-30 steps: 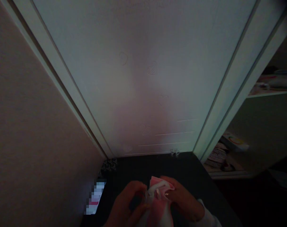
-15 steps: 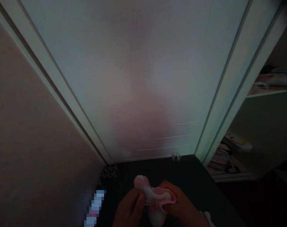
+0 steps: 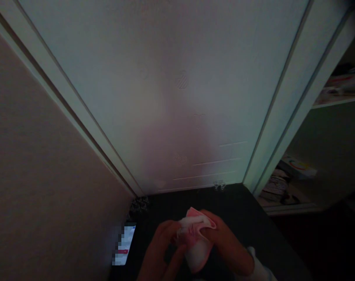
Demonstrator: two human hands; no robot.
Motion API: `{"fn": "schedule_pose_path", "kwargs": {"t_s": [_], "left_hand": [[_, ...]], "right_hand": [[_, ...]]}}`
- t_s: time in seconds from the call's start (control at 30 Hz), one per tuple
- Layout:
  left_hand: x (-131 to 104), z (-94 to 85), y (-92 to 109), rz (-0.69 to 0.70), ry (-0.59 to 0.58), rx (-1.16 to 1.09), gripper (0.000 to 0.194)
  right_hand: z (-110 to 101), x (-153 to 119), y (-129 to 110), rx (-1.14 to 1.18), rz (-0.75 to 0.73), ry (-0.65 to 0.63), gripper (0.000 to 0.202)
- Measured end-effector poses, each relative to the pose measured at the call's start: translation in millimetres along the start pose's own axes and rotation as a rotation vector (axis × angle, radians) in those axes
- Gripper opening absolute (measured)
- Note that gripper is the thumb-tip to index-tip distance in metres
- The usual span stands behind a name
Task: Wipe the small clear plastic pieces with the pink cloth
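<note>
Pink-and-white piece (image 3: 198,254) held over a dark surface (image 3: 171,207)

Between the two hands, the soft, folded piece sits over the near part of the surface, well apart from its back edge. The right hand (image 3: 228,242), with a pale sleeve (image 3: 261,270) at the wrist, grips its right side, thumb pressed into an open fold. The left hand (image 3: 154,249) has thumb and fingers curved to its left side, the tips at a clear glint; whether they pinch firmly, I cannot tell.

At the surface's back left corner stands a cluster of small dark items (image 3: 140,203); nearer along the left edge is a lit screen (image 3: 126,246). Small clear objects (image 3: 219,185) stand at the back edge, towards the right corner. Beyond the right edge, a shelf unit holds a pale box (image 3: 300,167) beside a patterned bundle (image 3: 276,185).

The box bears a coloured arc, its print too dim to read; the screen is blocked into squares.

A pale panel (image 3: 107,89) with embossed hearts and lines closes the back edge, a wall (image 3: 48,156) the left. Dark surface stretches between hands and panel.
</note>
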State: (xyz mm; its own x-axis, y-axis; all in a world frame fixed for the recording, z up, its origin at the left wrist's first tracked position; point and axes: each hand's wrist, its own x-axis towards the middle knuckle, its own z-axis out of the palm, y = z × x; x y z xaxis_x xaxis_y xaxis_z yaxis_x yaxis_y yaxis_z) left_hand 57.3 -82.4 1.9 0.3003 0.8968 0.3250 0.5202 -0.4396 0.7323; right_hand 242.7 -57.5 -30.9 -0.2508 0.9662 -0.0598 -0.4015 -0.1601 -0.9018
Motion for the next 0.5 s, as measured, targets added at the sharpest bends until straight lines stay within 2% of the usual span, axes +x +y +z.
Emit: {"fn": "schedule_pose_path", "kwargs": {"t_s": [0.27, 0.5], "left_hand": [[1, -3.0, -10, 0.101, -0.069, 0.153, 0.033], [-7, -5.9, -9, -0.005, -0.12, 0.181, 0.032]], "right_hand": [[0, -8, 2, 0.16, 0.043, -0.016, 0.016], [6, -14, 5, 0.292, 0.105, -0.029, 0.022]]}}
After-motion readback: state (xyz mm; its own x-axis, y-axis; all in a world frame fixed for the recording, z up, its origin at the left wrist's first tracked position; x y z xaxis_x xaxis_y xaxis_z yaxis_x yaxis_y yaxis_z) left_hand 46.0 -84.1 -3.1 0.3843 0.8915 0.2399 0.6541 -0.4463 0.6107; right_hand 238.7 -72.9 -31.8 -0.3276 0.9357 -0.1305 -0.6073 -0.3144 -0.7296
